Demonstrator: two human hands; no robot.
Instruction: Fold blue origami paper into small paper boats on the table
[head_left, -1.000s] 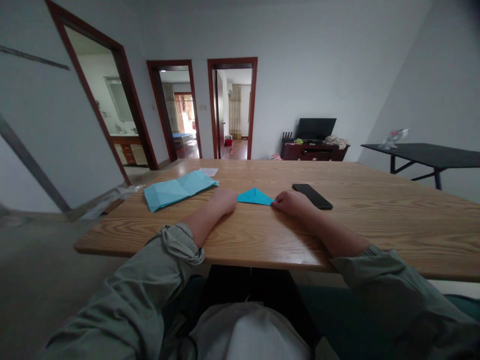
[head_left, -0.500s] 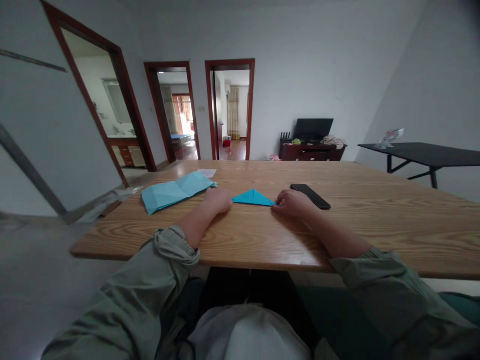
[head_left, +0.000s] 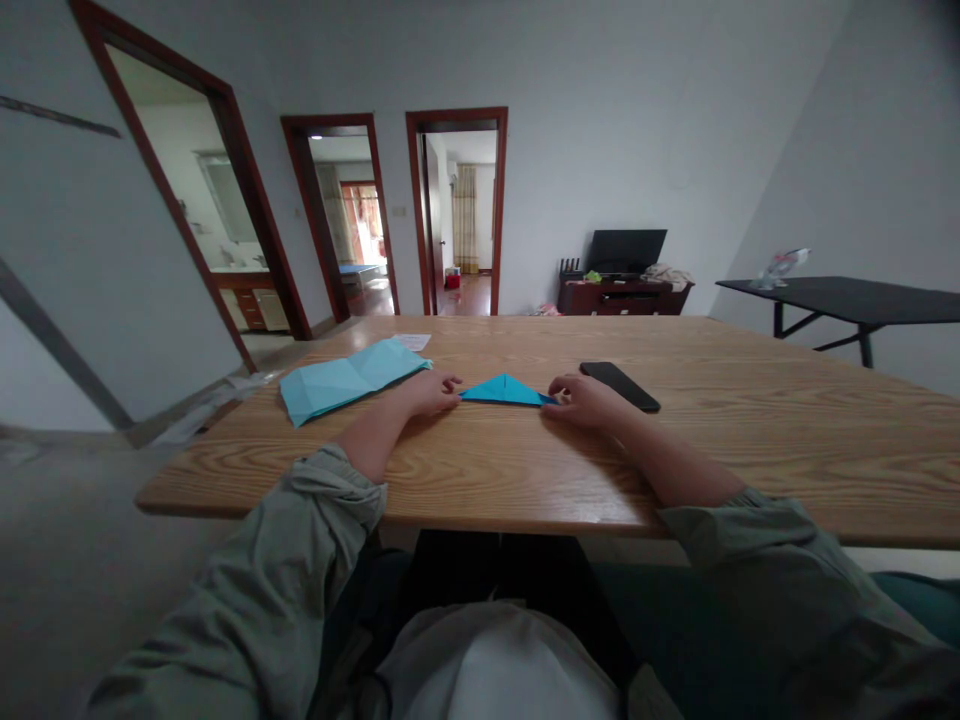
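A folded bright blue paper lies on the wooden table in front of me, shaped as a low, wide triangle with a short line down from its peak. At its left point is my left hand, fingers slightly apart, fingertips right beside or just touching the tip. My right hand has the paper's right point between thumb and fingers. Left of my left hand rests a larger, creased light blue paper, folded into a long strip.
A black phone lies just beyond my right hand. A small white slip sits behind the light blue paper. The wooden table has its front edge near my lap. At the right stands a black table with a clear plastic item.
My left hand has shifted slightly left and its fingers have loosened, showing more of the paper's left point. The right hand stays at the right point. The view has tilted a little.
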